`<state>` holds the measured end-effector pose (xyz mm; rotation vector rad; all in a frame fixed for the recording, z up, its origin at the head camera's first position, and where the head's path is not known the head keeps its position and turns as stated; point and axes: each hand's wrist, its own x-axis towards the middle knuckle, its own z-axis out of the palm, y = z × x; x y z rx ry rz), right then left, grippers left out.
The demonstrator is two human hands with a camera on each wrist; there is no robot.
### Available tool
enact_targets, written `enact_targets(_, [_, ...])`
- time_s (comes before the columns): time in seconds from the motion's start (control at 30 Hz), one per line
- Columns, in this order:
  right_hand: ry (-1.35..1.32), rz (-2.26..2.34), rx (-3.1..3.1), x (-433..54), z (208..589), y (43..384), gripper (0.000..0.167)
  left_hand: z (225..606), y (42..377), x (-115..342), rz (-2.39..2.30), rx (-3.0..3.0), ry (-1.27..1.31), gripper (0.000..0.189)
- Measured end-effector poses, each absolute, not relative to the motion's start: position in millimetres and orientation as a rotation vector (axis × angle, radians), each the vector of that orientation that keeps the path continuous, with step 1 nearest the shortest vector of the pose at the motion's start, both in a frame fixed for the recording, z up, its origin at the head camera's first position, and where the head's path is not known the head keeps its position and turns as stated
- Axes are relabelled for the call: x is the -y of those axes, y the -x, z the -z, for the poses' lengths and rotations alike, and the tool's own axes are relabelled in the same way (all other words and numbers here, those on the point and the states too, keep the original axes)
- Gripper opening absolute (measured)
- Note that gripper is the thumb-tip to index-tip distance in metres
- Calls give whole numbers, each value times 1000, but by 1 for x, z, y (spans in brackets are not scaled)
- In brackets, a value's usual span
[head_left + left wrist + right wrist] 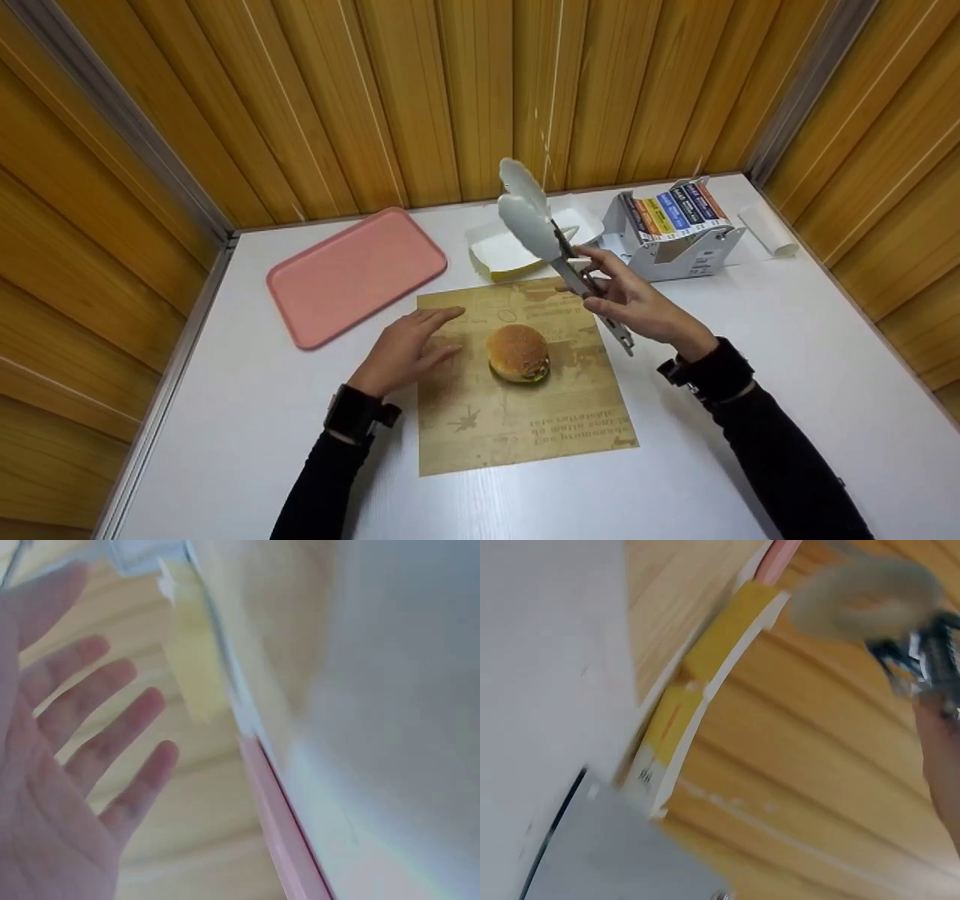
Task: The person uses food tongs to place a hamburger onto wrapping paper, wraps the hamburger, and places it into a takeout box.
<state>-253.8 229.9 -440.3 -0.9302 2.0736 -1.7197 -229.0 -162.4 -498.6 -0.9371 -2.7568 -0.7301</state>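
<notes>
A hamburger [517, 352] with a seeded bun lies near the middle of a brown printed paper sheet [480, 442]. My right hand [637, 304] grips a pair of tongs [574, 277] above the sheet's far right corner, their pale scalloped tips pointing up and away. In the right wrist view the tongs' tips [870, 596] are blurred. My left hand [405, 349] hovers over the sheet's left edge, beside the hamburger and apart from it. Its fingers look spread and straight in the left wrist view, where the palm [45, 802] holds nothing.
A pink tray [356, 277] lies at the back left. Behind the sheet stands a white and yellow paper food box [502, 251], partly hidden by the tongs. A grey holder [679, 259] with colourful packets stands at the back right, beside a white roll [769, 231]. Wood-patterned walls enclose the table.
</notes>
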Motion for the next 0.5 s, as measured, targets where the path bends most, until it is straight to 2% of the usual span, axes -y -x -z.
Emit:
enact_targets(0.2, [917,1851,-1884,-214,440,229,42,499,210,129,888,2771,1024,68])
enact_targets(0.37, [989,2009,-1765,-193,439,214,41,497,192,103,1116,2792,1099,74])
enact_targets(0.5, [989,2163,-1664,-179,444,207,51,493,177,84,1153,2735,1153,75])
